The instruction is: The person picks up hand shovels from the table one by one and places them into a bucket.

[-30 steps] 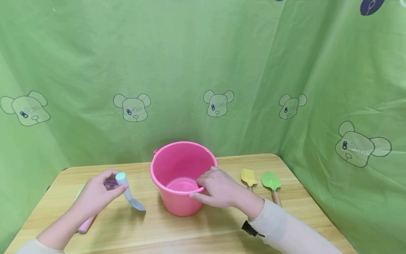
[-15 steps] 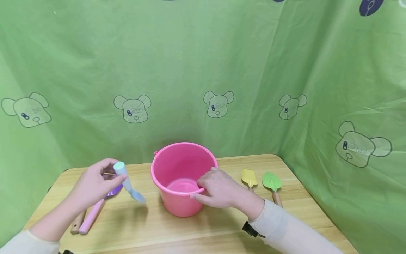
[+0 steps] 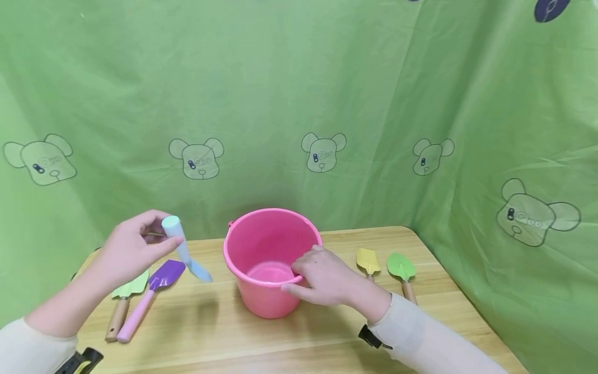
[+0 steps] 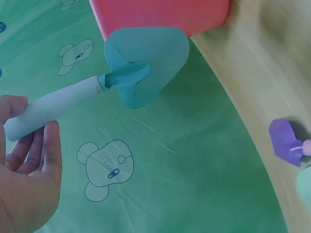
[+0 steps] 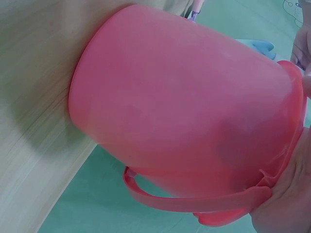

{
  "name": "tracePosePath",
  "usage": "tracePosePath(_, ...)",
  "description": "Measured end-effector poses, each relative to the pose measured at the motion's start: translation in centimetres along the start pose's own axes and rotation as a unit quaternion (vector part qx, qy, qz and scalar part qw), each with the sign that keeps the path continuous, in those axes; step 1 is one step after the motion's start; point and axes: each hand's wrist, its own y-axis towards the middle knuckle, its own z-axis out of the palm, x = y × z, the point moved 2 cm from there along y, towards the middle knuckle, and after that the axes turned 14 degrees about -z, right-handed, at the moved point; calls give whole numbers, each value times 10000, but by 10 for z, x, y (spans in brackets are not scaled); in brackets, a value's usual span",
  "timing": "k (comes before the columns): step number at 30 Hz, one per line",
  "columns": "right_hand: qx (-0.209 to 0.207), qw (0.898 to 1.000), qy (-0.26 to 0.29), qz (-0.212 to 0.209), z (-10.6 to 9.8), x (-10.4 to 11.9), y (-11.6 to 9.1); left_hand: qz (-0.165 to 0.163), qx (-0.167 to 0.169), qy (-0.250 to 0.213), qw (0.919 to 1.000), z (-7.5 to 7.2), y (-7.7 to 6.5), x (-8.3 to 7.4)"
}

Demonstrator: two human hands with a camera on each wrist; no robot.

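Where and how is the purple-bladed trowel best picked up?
Likely midway along its pink handle, from above and slightly from the right: the slim handle points toward the person, the purple blade away, and a wooden handle lies close on its left.

The small shovel (image 3: 184, 255), left of centre in the head view, is held in the air at a slant, its pale blue cylindrical handle uppermost and its blue blade pointing down toward the lower right. The left wrist view shows that blade as broad and rounded-triangular. The pink bucket (image 3: 268, 248) stands upright near the middle of the head view, apart from the shovel, its round mouth open and smooth inner bottom showing.
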Motion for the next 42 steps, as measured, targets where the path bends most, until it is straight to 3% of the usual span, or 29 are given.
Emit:
tracePosePath(16,42,9998,-120,-170,-4,-1,1,403,-185,-84,9990,-26,12,-33)
tracePosePath(26,64,9999,-97,-115,-3,-1,0,283,-276,-58,9992,-37,11,-58)
tracePosePath(33,31,9999,-60,-87,-3,0,0,253,-270,-140,9992,-38,12,-73)
tracePosePath(42,-2,9999,-76,-76,-1,0,0,378,-122,-524,9978,-25,16,-81)
